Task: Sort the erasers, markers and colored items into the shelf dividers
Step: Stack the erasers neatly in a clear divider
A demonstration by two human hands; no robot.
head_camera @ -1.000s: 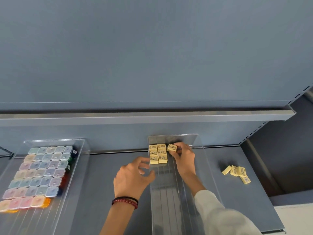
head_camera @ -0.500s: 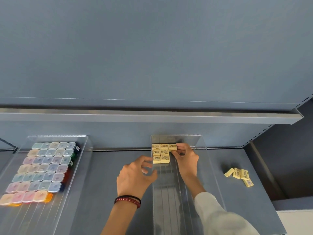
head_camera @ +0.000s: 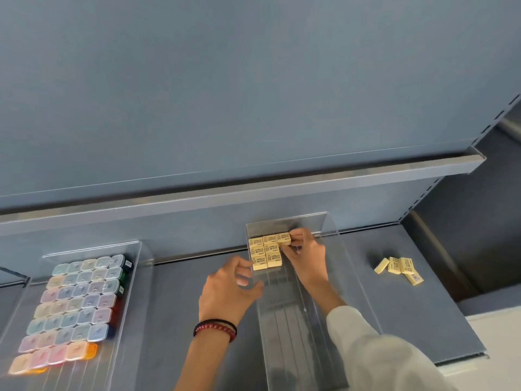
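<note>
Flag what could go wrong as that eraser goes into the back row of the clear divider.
The right hand pinches the eraser beside the packed erasers; a hard push may skew those rows. The left hand sits at the clear divider wall, so a bump could shift it. The loose erasers lie outside, easy to overlook.

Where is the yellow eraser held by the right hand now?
Head view, just right of centre: the right hand pinches the yellow rectangular eraser at the clear plastic tray's far end, beside the packed erasers' top row.
</note>
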